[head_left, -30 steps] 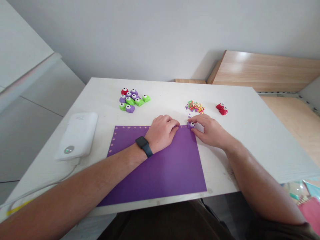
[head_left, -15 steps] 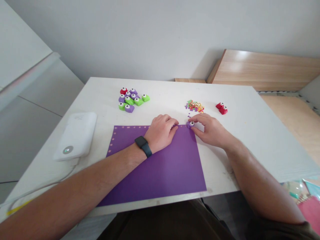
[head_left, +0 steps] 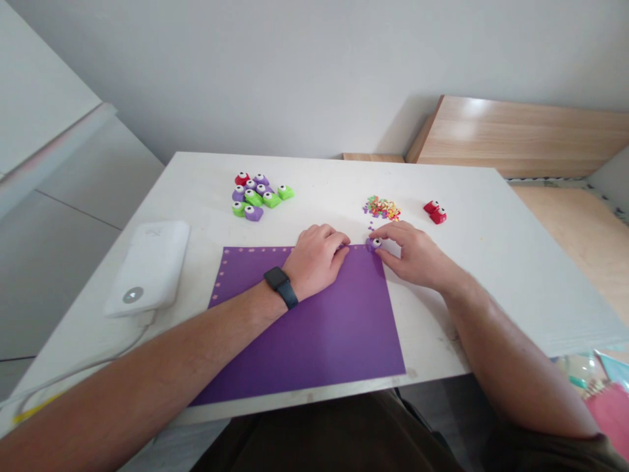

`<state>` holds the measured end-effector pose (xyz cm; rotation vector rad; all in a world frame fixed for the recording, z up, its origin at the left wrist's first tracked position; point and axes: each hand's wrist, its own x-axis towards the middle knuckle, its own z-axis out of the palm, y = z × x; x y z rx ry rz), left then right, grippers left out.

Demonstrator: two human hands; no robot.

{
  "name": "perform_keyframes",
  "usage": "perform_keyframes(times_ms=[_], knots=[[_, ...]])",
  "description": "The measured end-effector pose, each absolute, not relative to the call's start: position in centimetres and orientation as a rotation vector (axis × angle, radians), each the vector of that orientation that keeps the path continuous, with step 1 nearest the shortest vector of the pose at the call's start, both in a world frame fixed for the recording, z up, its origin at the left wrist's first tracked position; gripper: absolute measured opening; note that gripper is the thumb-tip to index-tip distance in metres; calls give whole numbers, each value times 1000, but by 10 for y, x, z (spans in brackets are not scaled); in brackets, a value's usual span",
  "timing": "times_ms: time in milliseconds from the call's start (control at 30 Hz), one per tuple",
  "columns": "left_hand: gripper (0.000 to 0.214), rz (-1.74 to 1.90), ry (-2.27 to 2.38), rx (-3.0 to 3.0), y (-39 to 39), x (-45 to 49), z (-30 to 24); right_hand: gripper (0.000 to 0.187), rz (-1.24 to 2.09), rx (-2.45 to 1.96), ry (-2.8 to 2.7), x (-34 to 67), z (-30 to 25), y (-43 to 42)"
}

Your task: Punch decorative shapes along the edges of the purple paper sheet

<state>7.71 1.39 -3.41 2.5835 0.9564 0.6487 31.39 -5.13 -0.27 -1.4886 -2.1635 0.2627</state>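
Observation:
A purple sheet of paper (head_left: 314, 334) lies on the white table, with small punched shapes along its top and left edges. My left hand (head_left: 317, 255), a dark watch on its wrist, rests on the top edge with thumb and fingers closed on the paper. At the sheet's top right corner sits a small purple craft punch (head_left: 372, 244) with a white button. My right hand (head_left: 407, 252) grips this punch between thumb and fingers. Just beyond it lies a pile of colourful paper cut-outs (head_left: 382, 208), a few purple bits nearer the punch.
Several green, purple and red craft punches (head_left: 253, 196) are grouped at the back left. Two red punches (head_left: 435, 212) stand at the right. A white power bank (head_left: 150, 265) with a cable lies on the left of the table (head_left: 491, 262). Behind is a wooden headboard (head_left: 515, 134).

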Motion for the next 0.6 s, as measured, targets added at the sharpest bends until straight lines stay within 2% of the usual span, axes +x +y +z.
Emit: perform_keyframes(times_ms=[600], knots=[[20, 649, 963, 2581, 13, 77, -34, 28, 255, -1482, -2160, 314, -5, -51]])
